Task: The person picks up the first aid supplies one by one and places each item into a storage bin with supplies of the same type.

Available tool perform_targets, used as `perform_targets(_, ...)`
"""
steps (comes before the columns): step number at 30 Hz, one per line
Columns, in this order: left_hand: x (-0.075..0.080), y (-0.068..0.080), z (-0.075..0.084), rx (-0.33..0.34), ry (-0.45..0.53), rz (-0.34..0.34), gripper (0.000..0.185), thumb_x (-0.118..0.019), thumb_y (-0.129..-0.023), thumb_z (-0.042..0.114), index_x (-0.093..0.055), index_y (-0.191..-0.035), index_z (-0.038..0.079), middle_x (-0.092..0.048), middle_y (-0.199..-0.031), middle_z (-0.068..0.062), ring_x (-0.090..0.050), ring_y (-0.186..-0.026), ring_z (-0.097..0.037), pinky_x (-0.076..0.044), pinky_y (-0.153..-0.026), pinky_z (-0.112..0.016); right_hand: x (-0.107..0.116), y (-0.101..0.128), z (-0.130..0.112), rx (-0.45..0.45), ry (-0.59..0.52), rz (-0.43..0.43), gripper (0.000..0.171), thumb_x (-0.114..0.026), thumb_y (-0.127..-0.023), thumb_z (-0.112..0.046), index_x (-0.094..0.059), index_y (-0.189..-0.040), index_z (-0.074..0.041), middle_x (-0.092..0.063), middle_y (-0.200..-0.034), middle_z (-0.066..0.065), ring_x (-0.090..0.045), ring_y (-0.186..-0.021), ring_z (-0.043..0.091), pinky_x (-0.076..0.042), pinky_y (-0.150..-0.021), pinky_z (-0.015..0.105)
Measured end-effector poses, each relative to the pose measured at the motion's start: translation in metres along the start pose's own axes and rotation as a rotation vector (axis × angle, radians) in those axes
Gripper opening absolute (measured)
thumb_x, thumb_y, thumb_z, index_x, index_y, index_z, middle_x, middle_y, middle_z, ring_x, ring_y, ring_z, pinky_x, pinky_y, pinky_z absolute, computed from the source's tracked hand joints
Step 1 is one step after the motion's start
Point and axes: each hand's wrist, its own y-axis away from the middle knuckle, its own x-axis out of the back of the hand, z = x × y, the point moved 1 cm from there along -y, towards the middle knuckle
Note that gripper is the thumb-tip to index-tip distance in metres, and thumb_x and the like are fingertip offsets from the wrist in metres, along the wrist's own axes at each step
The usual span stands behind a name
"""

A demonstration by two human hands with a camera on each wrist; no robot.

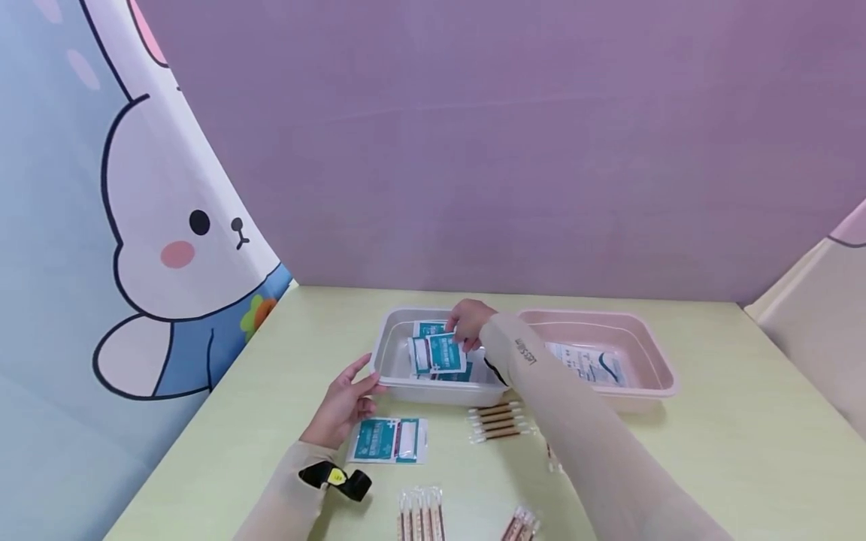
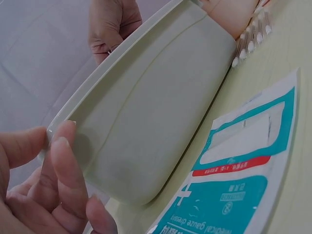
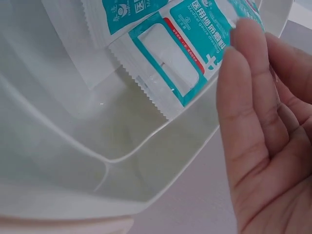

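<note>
My left hand (image 1: 340, 412) pinches the near left corner of a whitish plastic bin (image 1: 433, 392), thumb on the rim and fingers against the outer wall. Inside the bin, my right hand (image 1: 470, 321) holds a teal and white medical gauze dressing packet (image 1: 446, 353) by its far right edge. The held packet (image 3: 170, 58) lies over other gauze dressing packets (image 1: 430, 328), partly hiding them. In the right wrist view, the fingers (image 3: 239, 97) cover its end, and the exact grip is partly hidden. Another gauze dressing packet (image 2: 219, 185) lies flat on the table beside my left hand.
A pink bin (image 1: 659, 368) stands right of the whitish one, with a white and blue packet (image 1: 591, 364) inside. Bundles of wrapped cotton swabs (image 1: 499, 421) lie in front of the bins, with more swab bundles (image 1: 422, 517) nearer. My right forearm crosses the pink bin's near corner.
</note>
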Motion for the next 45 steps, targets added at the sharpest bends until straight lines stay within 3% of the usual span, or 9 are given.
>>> perform_targets(8,-0.003,-0.001,-0.002,0.007,0.002,-0.008,0.054,-0.054,-0.099,0.019,-0.034,-0.148,0.014,-0.07,-0.082,-0.001,-0.049,-0.057,-0.014,-0.042,-0.065,-0.025,0.002,0.001,0.009,0.001,-0.048,0.07,0.026,-0.066,-0.088,-0.001,-0.067,-0.114,-0.003,-0.062,-0.108,0.01,-0.062,-0.066,0.021,-0.053,-0.063,0.031)
perform_targets(16,-0.003,-0.001,-0.004,-0.012,0.003,-0.01,0.056,-0.055,-0.098,0.02,-0.032,-0.149,0.014,-0.071,-0.083,-0.002,-0.051,-0.058,-0.013,-0.043,-0.066,-0.025,0.007,0.004,0.011,0.052,-0.051,0.101,0.03,-0.065,-0.088,0.0,-0.065,-0.119,-0.001,-0.064,-0.11,0.011,-0.062,-0.076,0.021,-0.052,-0.065,0.029)
perform_targets(24,-0.002,0.002,-0.004,-0.008,-0.037,0.012,0.058,-0.057,-0.098,0.023,-0.032,-0.15,0.015,-0.07,-0.088,-0.001,-0.053,-0.062,-0.014,-0.042,-0.067,-0.025,-0.005,0.028,0.003,0.259,0.056,0.027,0.026,-0.068,-0.088,-0.006,-0.067,-0.113,-0.002,-0.068,-0.091,0.01,-0.066,-0.072,0.025,-0.052,-0.062,0.027)
perform_targets(30,0.003,0.005,-0.004,-0.01,-0.061,0.001,0.059,-0.057,-0.097,0.025,-0.031,-0.15,0.016,-0.069,-0.091,-0.001,-0.053,-0.065,-0.015,-0.042,-0.069,-0.026,-0.025,0.048,-0.002,0.368,-0.037,-0.01,0.016,-0.071,-0.086,-0.007,-0.069,-0.102,-0.005,-0.067,-0.077,0.005,-0.065,-0.07,0.031,-0.053,-0.061,0.029)
perform_targets(38,0.015,0.005,-0.001,-0.008,-0.087,-0.003,0.056,-0.054,-0.099,0.021,-0.032,-0.149,0.013,-0.07,-0.086,0.001,-0.053,-0.062,-0.013,-0.042,-0.067,-0.026,-0.05,0.067,-0.01,0.509,-0.028,-0.036,0.014,-0.072,-0.084,-0.003,-0.069,-0.098,-0.004,-0.066,-0.073,0.005,-0.057,-0.057,0.012,-0.05,-0.057,0.024)
perform_targets(45,0.017,0.002,0.0,-0.008,-0.087,-0.018,0.057,-0.055,-0.099,0.022,-0.032,-0.15,0.013,-0.07,-0.086,0.001,-0.053,-0.062,-0.013,-0.042,-0.068,-0.026,-0.059,0.078,-0.014,0.567,0.058,-0.043,0.017,-0.073,-0.083,-0.005,-0.071,-0.101,-0.008,-0.061,-0.071,-0.006,-0.054,-0.066,0.01,-0.048,-0.067,0.021)
